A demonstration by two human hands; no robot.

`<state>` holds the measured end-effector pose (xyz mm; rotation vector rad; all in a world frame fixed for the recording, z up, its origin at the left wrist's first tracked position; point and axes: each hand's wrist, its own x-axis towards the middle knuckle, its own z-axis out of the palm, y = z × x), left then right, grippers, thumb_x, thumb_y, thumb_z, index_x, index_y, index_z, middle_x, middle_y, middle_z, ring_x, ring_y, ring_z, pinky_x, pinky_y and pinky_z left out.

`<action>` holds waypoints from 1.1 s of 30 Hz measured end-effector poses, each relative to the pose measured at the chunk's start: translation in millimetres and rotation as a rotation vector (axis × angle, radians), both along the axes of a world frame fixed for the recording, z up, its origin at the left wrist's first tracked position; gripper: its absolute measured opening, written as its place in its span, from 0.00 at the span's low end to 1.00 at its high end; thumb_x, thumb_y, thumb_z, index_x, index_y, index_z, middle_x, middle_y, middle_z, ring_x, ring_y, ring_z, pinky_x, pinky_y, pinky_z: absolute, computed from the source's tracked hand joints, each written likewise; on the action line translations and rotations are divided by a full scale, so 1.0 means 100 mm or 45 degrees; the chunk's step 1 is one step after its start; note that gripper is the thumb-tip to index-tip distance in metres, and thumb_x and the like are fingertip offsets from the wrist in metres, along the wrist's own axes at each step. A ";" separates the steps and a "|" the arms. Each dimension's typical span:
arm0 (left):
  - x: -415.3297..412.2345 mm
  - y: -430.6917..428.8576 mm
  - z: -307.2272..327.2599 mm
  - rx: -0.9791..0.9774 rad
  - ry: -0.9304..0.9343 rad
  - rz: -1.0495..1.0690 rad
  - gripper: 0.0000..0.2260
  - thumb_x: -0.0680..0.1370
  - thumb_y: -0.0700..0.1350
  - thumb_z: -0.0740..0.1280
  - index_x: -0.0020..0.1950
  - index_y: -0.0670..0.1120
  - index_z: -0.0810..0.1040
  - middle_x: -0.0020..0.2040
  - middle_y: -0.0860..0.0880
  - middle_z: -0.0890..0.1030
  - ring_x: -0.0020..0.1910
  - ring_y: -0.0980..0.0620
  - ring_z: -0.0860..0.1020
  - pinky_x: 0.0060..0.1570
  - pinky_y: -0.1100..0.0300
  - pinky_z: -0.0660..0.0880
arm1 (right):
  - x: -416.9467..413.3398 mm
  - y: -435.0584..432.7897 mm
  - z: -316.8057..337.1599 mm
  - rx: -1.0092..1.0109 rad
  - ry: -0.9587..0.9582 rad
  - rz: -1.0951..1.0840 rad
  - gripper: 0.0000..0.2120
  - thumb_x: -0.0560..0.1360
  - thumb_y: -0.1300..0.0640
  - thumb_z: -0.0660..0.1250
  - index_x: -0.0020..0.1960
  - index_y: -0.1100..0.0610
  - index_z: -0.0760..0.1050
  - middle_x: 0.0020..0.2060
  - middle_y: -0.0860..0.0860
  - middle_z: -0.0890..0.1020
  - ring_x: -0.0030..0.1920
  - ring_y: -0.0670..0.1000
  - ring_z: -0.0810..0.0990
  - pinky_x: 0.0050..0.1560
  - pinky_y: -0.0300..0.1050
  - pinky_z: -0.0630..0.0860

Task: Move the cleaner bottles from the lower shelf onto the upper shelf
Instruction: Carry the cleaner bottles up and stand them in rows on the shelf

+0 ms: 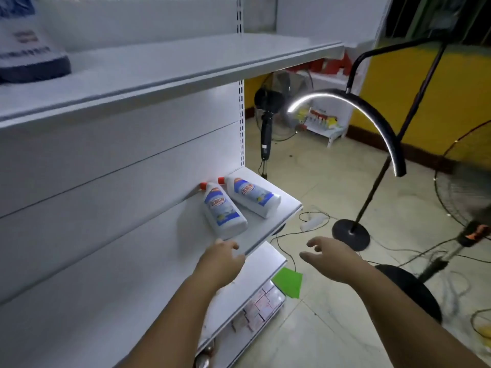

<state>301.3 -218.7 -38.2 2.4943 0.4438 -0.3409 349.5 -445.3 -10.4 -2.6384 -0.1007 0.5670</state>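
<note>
This looks like a small shop: white metal retail shelving (132, 160) with slotted uprights (241, 123) rises left of and above both hands. Two cleaner bottles (224, 208) (255, 196) lie on the lower shelf (289, 205) just beyond the left hand (223, 258), and packaged goods (255, 312) sit lower down beneath it. Far beyond the right hand (329, 256), a small white rack (326, 128) of colourful packets stands by a yellow wall (430, 107).

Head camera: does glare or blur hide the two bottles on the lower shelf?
Head view: no, the near bottle and far bottle are lit and fairly sharp; head view: the lamp glares at right, and the container top left is smeared.
</note>
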 end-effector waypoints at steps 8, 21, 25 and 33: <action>0.80 0.14 -0.16 -0.001 -0.237 0.421 0.12 0.76 0.45 0.63 0.57 0.42 0.77 0.59 0.40 0.74 0.56 0.42 0.75 0.55 0.55 0.74 | 1.01 0.13 -0.08 0.037 -0.055 0.063 0.22 0.76 0.45 0.62 0.66 0.54 0.71 0.62 0.53 0.77 0.60 0.53 0.76 0.57 0.43 0.71; 1.48 0.14 -0.26 -0.625 -0.105 1.371 0.30 0.71 0.46 0.73 0.68 0.39 0.65 0.60 0.41 0.76 0.53 0.43 0.79 0.48 0.56 0.74 | 2.33 0.95 -0.56 0.241 0.176 0.419 0.25 0.76 0.45 0.61 0.66 0.58 0.64 0.55 0.55 0.76 0.52 0.54 0.76 0.54 0.48 0.77; 1.44 0.00 -0.22 -0.809 -0.028 1.444 0.20 0.65 0.42 0.78 0.54 0.39 0.77 0.47 0.42 0.82 0.35 0.49 0.79 0.35 0.59 0.75 | 2.50 1.09 -0.63 0.389 0.555 0.395 0.20 0.69 0.53 0.72 0.57 0.60 0.73 0.42 0.54 0.79 0.40 0.51 0.78 0.37 0.43 0.76; 0.71 -0.21 -0.18 -0.968 -0.375 1.696 0.21 0.64 0.37 0.77 0.52 0.42 0.71 0.45 0.44 0.81 0.38 0.48 0.81 0.34 0.57 0.79 | 2.05 1.23 -0.52 0.680 0.794 0.557 0.14 0.68 0.67 0.73 0.49 0.62 0.71 0.42 0.59 0.81 0.40 0.57 0.82 0.41 0.52 0.81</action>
